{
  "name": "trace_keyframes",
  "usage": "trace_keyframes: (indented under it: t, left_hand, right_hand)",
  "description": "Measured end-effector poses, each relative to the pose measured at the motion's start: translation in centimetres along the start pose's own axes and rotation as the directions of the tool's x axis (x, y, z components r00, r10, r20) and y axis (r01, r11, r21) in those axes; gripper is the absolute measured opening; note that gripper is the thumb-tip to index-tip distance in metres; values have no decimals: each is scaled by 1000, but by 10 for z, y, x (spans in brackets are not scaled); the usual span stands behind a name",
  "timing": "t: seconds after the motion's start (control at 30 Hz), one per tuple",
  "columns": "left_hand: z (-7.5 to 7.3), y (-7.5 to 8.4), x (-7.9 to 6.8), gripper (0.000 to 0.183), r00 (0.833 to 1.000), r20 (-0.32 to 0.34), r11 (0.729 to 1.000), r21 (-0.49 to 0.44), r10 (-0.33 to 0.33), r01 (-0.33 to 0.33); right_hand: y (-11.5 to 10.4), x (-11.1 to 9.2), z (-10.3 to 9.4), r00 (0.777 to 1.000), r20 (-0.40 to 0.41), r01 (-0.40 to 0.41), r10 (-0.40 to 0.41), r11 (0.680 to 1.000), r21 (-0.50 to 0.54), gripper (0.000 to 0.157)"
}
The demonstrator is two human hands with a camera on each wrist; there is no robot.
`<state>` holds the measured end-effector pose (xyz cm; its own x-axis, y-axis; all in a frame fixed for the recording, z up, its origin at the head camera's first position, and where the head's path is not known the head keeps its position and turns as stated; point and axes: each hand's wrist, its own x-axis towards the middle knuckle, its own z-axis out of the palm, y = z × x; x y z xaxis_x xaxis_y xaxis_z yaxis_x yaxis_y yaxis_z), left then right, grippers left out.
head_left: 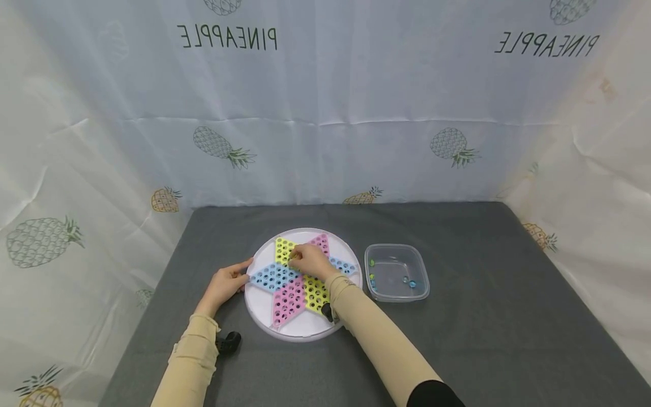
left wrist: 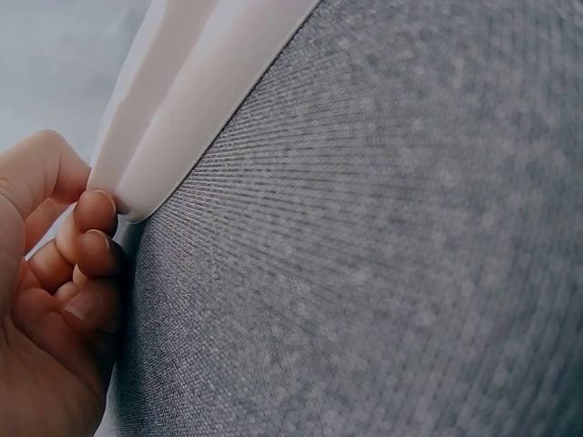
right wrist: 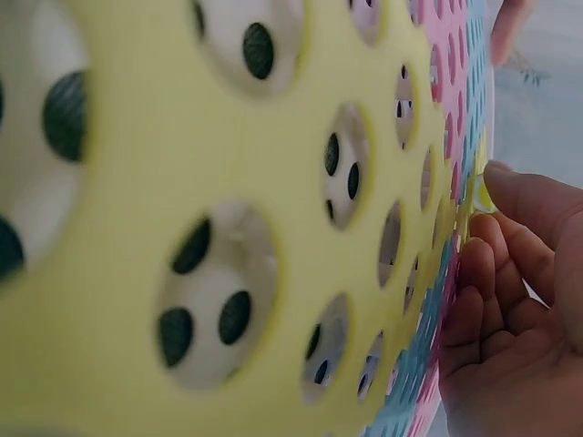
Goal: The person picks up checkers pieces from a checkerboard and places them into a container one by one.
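A round white Chinese checkers board [head_left: 325, 333] with a pink, yellow and blue star of holes lies on the table. My left hand [head_left: 224, 285] grips its left edge; in the left wrist view, curled fingers meet the white rim [left wrist: 187, 118]. Over the yellow point at the far side of the star is my right hand [head_left: 312, 262]. In the right wrist view, that hand's thumb and index finger pinch a yellow-green marble [right wrist: 484, 195] close to the board's surface. The other fingers of the right hand are curled beside the holes.
To the right of the board stands a clear plastic container [head_left: 396, 247] holding several green and blue marbles [head_left: 412, 284]. A dark grey cloth [head_left: 483, 339] covers the table. Pineapple-print curtains [head_left: 325, 85] hang behind and at both sides.
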<state>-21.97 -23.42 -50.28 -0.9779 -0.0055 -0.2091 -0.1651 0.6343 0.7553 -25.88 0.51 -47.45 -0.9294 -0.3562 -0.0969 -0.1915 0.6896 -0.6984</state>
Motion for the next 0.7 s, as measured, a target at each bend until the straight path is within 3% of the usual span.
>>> trace_keyframes:
  t: [0.37,0.7]
  left_hand:
    - [0,2,1,52,1000,-7,1000,0,15,-15]
    - [0,0,0,52,1000,1,1000,-1,1,-1]
  right_hand:
    - [3,0,0,1000,-8,-3,3,1000,25,24]
    - [12,-1,-4,1000,22,18,-21,990,143,22]
